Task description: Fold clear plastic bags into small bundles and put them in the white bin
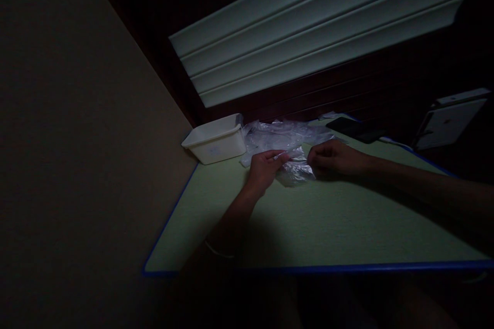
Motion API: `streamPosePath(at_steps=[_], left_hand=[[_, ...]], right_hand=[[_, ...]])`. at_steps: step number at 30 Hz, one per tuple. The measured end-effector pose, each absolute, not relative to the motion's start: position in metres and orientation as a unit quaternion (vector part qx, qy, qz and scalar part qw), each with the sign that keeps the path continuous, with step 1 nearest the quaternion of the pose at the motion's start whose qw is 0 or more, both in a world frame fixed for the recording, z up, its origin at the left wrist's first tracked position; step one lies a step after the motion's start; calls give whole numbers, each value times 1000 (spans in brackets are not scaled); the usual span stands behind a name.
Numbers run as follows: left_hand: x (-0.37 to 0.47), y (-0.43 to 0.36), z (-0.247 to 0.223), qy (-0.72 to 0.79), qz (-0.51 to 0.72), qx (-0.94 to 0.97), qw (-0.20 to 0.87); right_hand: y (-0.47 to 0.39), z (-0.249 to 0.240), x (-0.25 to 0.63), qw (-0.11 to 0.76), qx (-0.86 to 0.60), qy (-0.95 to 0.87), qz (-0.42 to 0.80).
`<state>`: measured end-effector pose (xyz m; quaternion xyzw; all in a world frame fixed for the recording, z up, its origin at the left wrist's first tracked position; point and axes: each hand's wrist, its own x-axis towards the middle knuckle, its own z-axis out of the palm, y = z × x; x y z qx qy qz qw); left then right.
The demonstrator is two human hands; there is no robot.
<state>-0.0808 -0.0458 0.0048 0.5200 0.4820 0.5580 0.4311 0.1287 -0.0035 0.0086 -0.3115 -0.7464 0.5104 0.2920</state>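
Observation:
A crinkled clear plastic bag [298, 168] is stretched between my two hands, just above the green tabletop. On its left side, my left hand [264, 168] pinches the plastic between thumb and fingers. My right hand [331, 158] is closed in a fist-like pinch at the bag's right edge. Behind them lies a loose pile of clear plastic bags [276, 134]. The dim light hides whether anything is inside the held bag.
A white plastic bin [218, 144] stands at the table's back left, beside the wall [96, 139]. Toward the back right lies a dark flat object [353, 128] near a white cable [393, 142]. A pale tablet-like device [450, 122] leans farther right. Blue edging [309, 269] borders the table [328, 231].

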Motion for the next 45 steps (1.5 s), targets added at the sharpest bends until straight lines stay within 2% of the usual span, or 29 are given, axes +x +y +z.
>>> streamPosePath(at_steps=[7,12,20,31,45], left_hand=[[-77,-49,2,471,539,533,452],[-73,-51,3,464,518,541,473],[-77,-50,7,471,539,488,500],[-75,-52,6,442,509,503,541],[-74,-50,2,456,521,511,509]], right_hand=[[-3,17,126,367,-311,-748,458],[-4,11,122,341,-309,-747,480],[6,12,129,381,-326,-714,489],[4,12,127,376,-327,-712,495],[-8,9,120,343,-314,-670,578]])
